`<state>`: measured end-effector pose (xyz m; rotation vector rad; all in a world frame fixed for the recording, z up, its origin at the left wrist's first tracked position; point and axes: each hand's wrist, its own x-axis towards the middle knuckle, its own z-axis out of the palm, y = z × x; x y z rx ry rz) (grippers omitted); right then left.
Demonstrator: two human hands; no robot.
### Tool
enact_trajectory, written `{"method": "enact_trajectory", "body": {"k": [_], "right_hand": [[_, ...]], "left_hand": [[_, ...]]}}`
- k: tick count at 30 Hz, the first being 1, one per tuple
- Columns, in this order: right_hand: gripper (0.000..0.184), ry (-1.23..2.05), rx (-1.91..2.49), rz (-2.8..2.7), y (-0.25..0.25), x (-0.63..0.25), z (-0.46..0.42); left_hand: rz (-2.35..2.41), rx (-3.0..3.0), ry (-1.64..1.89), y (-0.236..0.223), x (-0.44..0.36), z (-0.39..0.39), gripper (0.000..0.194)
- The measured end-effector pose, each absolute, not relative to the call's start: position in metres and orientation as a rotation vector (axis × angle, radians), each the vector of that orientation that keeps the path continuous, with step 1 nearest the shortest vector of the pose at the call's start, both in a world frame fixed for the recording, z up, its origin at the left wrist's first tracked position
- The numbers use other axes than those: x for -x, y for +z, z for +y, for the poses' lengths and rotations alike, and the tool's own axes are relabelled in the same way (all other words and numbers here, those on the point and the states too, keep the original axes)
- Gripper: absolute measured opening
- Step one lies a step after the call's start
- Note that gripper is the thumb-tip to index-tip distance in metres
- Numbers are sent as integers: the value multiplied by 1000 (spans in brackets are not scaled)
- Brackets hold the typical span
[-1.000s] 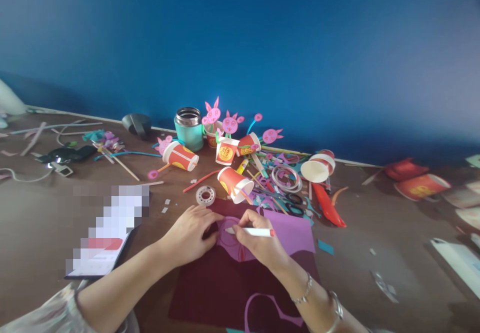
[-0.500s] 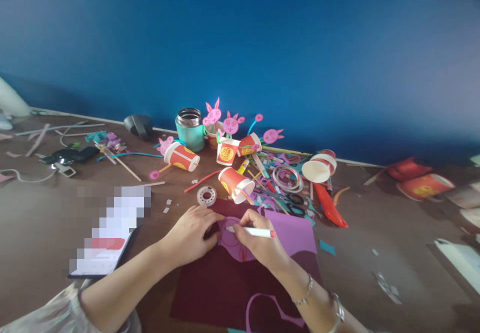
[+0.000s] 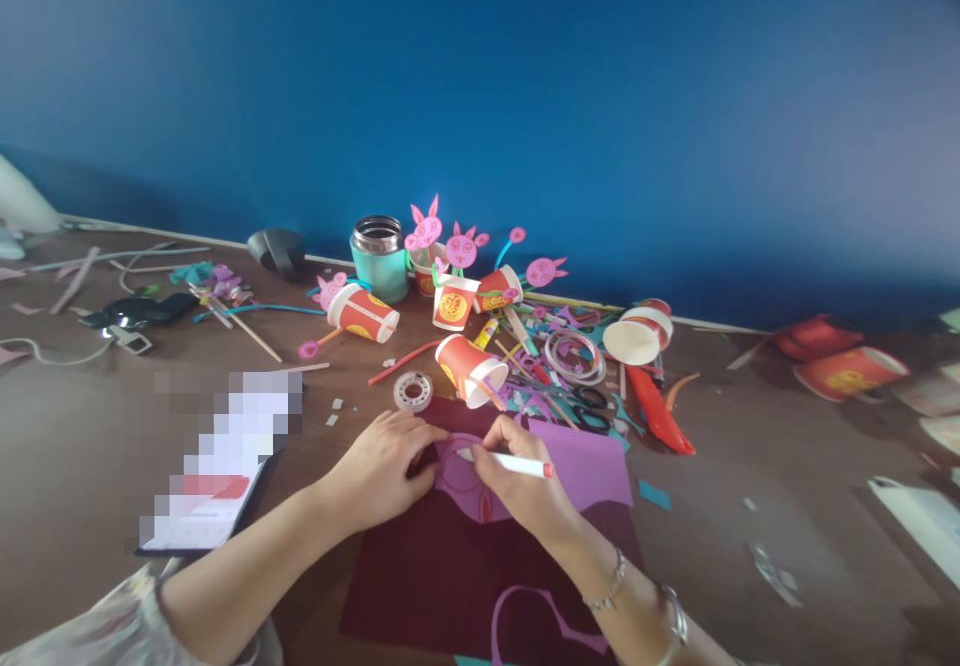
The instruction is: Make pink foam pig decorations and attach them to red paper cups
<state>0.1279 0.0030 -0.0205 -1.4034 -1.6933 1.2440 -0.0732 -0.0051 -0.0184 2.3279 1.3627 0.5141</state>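
My right hand is closed around a white marker with a red end, its tip down on a purple paper piece. Red lines, a round outline and a small pointed oval, show on that paper. On the left edge of the piece lies my left hand, its index finger stretched out and its thumb apart, pressing the paper down. Underneath is a dark maroon sheet. A larger purple sheet lies just right of my right hand, and a curved purple offcut rests near the front.
A pixelated phone lies to the left. Behind my hands are a tape roll, red paper cups with pink animal faces, a teal jar, scissors and paper scraps. A red balloon-like item lies right.
The marker and my right hand have shifted very slightly. My left hand stays in place on the purple paper.
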Motion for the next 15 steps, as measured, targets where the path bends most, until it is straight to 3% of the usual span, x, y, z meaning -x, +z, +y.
{"method": "enact_trajectory", "body": {"k": [15], "right_hand": [[23,1211,1392,-1710,-26,-132,3]], "left_hand": [[1359,-2316,508,-18,74,-5,29]]}}
